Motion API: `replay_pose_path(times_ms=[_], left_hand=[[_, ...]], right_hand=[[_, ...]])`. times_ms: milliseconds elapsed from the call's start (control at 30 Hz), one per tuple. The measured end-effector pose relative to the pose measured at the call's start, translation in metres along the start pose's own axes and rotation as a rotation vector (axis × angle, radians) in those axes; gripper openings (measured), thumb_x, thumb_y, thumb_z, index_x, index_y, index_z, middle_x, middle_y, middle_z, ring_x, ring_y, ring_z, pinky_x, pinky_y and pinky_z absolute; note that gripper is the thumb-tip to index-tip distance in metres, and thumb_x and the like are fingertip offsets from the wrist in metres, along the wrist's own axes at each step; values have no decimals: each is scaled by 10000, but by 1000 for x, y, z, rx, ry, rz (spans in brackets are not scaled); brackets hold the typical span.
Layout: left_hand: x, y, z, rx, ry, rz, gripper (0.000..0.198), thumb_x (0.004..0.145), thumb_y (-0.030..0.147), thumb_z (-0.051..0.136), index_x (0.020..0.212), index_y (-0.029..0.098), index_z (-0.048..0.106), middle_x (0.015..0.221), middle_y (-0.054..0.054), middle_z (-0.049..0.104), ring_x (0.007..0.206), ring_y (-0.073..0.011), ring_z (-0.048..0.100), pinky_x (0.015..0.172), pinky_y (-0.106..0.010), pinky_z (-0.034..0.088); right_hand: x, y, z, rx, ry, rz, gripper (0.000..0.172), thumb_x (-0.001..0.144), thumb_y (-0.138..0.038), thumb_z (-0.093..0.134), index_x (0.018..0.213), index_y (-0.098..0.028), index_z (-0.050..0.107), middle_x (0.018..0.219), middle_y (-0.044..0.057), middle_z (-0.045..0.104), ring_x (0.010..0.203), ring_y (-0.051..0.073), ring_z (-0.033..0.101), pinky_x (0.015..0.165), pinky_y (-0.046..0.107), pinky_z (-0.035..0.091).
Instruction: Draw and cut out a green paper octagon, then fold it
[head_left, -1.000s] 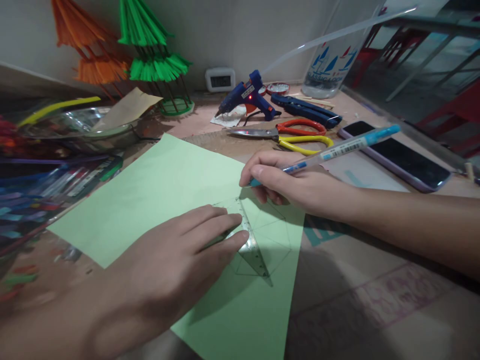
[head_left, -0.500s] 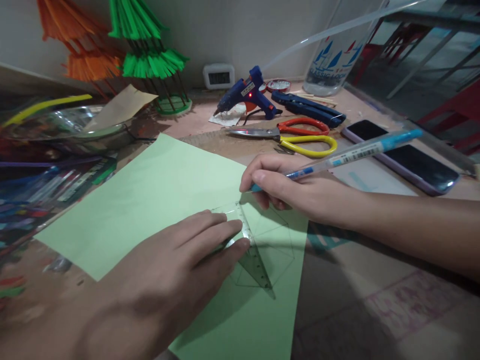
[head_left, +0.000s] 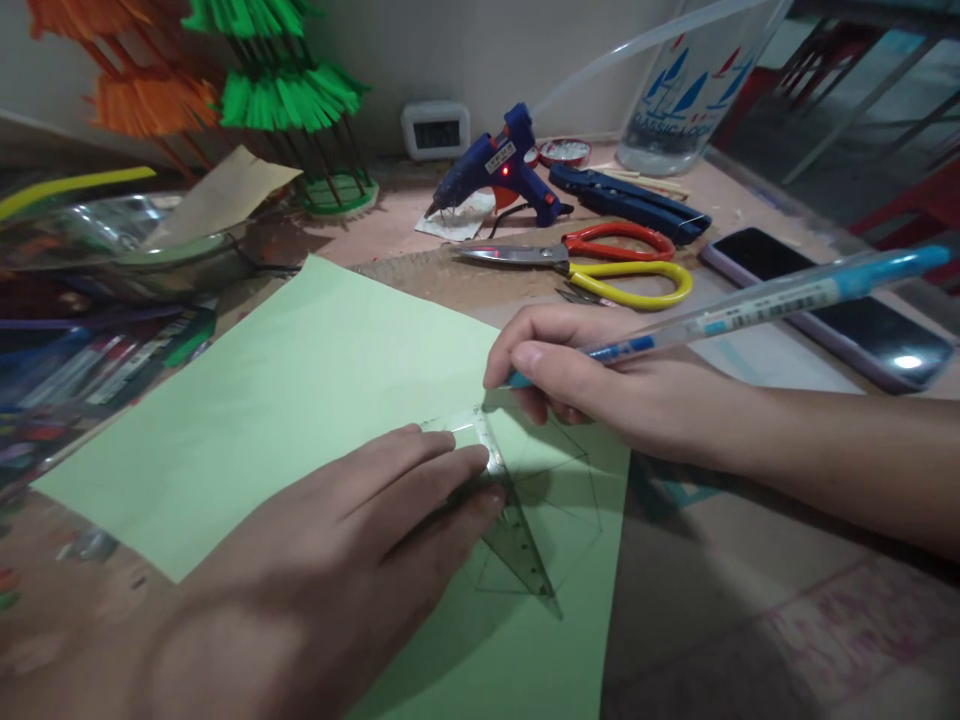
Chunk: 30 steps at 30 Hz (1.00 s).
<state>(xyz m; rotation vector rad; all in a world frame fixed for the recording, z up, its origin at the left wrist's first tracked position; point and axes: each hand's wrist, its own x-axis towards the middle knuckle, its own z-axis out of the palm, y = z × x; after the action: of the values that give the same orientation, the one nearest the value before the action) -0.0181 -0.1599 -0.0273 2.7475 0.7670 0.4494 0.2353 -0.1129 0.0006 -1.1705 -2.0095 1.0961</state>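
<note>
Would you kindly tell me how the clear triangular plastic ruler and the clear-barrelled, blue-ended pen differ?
The ruler is flat and broad, while the pen is long and slim. The ruler lies on the pale green paper under the left hand; the pen slants upward in the right hand. Both are partly see-through.

Clear cup [head_left: 679,115]: I read "CLASSIC LOOK"
Pen I hold [head_left: 724,318]: barcode [head_left: 776,303], print too small
Clock [head_left: 435,132]: digits illegible to me

Both forearms [head_left: 810,440] are bare, the fingers [head_left: 439,482] slim, the blurred nails [head_left: 529,354] apparently short.
</note>
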Motion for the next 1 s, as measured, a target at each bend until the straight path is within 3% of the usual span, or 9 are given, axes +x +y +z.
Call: replay_pose_path(times_ms=[133, 267, 367, 600, 700, 867, 1000], left_hand=[[9, 4, -7, 92, 94, 98, 348, 1077, 180, 356, 1162, 194, 693, 1230, -83, 731, 1131, -218, 688, 1020, -307, 561], [13, 5, -11, 100, 37, 106, 325, 1068, 172, 378, 1176, 193, 684, 1221, -72, 714, 1077, -214, 688, 885, -291, 585], [12, 5, -11, 113, -10, 94, 313, 1067, 177, 382, 1227, 189, 651, 1272, -75, 692, 1106, -227, 672, 871, -304, 579], [14, 8, -11, 170, 42, 86, 325, 1080, 190, 348, 1142, 190, 667, 1160, -55, 749, 988, -215, 706, 815, -299, 587], [13, 6, -10, 185, 47, 102, 296, 1079, 194, 383, 1192, 172, 655, 1201, -68, 739, 1015, -221, 700, 844, -311, 591], [11, 3, -11, 175, 27, 130, 324, 1077, 178, 379, 1238, 178, 661, 1272, -58, 729, 1080, -219, 698, 889, -306, 600], [16, 5, -12, 177, 39, 112, 379, 1081, 184, 348, 1166, 182, 717, 1198, -50, 767, 1075, -218, 715, 931, -307, 606]], right_hand=[[0, -2, 0, 8, -9, -9, 230, 1012, -286, 511, 947, -176, 702, 673, -29, 636, 575, 95, 535, 537, 248, 354], [0, -2, 1, 16, -10, -21, 226, 1017, -280, 501, 949, -175, 689, 673, -33, 624, 582, 93, 534, 533, 246, 345], [0, -2, 2, 20, -12, -24, 224, 1017, -278, 498, 946, -172, 682, 674, -34, 620, 578, 91, 528, 531, 244, 341], [0, 0, 3, 27, 16, -33, 159, 991, -267, 505, 940, -173, 623, 677, -33, 609, 595, 102, 525, 553, 246, 356], [-1, 2, 5, 9, 49, -71, 91, 935, -262, 574, 878, -194, 553, 709, -32, 609, 610, 104, 523, 564, 249, 367], [1, 2, 7, -8, -6, -97, 196, 865, -272, 678, 827, -212, 495, 673, -52, 565, 584, 102, 499, 547, 255, 347], [5, 4, 8, -126, 41, -142, 262, 876, -306, 671, 726, -213, 477, 651, -54, 518, 575, 95, 441, 537, 265, 304]])
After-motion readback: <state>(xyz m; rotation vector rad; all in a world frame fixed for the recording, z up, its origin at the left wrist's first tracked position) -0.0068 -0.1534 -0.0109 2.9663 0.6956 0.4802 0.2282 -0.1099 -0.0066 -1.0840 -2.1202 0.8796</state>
